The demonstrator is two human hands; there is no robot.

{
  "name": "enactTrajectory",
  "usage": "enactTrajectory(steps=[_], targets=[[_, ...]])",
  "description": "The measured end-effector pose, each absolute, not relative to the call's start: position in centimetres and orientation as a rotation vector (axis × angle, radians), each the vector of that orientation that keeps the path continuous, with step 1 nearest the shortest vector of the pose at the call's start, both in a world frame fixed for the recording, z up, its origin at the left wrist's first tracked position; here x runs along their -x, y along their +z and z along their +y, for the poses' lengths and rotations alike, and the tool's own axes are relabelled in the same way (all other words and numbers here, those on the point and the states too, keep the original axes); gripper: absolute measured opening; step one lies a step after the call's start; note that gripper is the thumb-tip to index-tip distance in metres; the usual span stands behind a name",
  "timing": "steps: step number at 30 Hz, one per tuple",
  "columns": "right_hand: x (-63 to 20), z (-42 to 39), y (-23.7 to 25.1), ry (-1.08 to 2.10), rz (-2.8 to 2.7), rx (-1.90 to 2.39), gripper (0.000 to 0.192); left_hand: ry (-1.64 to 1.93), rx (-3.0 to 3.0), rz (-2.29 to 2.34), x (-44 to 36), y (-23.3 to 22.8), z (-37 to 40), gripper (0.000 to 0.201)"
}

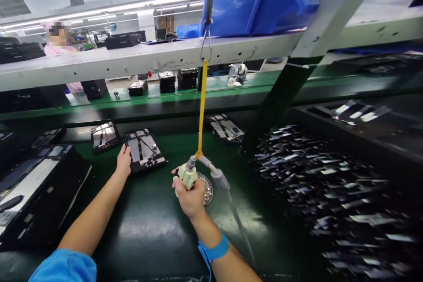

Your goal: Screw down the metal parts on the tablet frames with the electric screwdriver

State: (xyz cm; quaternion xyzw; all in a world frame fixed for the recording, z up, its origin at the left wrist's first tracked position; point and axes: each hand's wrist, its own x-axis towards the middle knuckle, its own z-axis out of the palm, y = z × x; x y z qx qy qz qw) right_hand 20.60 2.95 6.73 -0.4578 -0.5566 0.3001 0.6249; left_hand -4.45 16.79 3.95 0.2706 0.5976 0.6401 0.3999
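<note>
My left hand [124, 161] grips the near left edge of a flat black device with its inside parts showing [147, 150], which rests on the green work surface [148, 220]. My right hand [193, 194] is wrapped round a cream electric screwdriver [187, 175] that hangs from a yellow strap [202, 110]. A grey cable [236, 209] runs from the tool's top end towards me. Partly hidden behind that hand is a round dish of small metal pieces [206, 189]. The screwdriver's tip is hidden from view.
Similar devices lie behind on the left [104, 135] and right [225, 128]. A tall stack of black devices [39, 189] stands at left. Many blurred dark parts [324, 180] cover the right side. A slanted post [280, 97] and a shelf beam [148, 58] cross ahead; a person [59, 44] is beyond.
</note>
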Motion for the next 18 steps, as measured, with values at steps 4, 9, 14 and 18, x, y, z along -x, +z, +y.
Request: enactTrajectory(steps=[4,9,14,18], targets=[[-21.0,3.4,6.9,0.664,-1.229,1.063,0.029,1.484,-0.603,1.537,5.8,2.5,7.6,0.052],[-20.9,3.9,6.6,0.656,-1.216,1.048,0.032,1.377,-0.58,1.567,5.0,1.0,-1.1,0.059],[-20.9,4.0,6.0,0.66,-1.255,1.085,0.035,1.191,-1.329,1.873,7.0,2.0,-3.9,0.052],[-21.2,4.4,5.9,0.673,-1.295,1.131,0.039,0.91,-1.722,1.744,8.5,3.4,-5.7,0.063]])
